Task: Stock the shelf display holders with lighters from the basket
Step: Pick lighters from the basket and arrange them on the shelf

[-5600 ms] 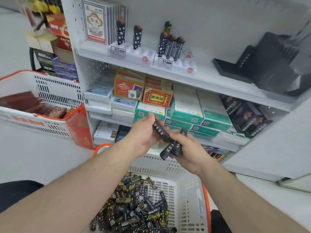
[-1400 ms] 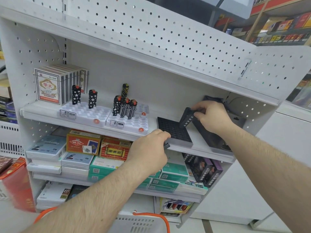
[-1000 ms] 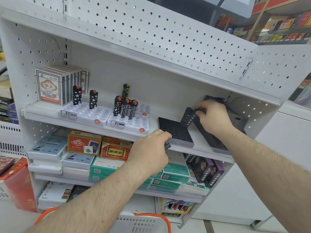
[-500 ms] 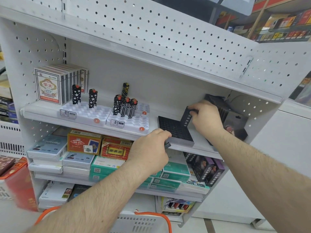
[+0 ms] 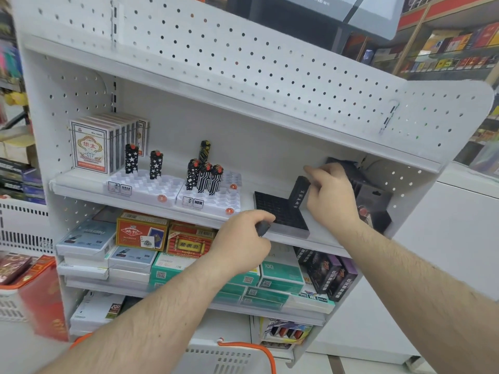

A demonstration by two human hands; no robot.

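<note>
Right grip (image 5: 330,197) still pinches the lighter (image 5: 298,193), now seated upright in the black holder (image 5: 280,213).

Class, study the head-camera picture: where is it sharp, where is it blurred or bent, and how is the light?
Head view: even, soft light with no harsh glare; the black lighter and black holder are fairly sharp; the red box at lower left is smeared; the wide lens tilts and bows the white shelf unit.
</note>
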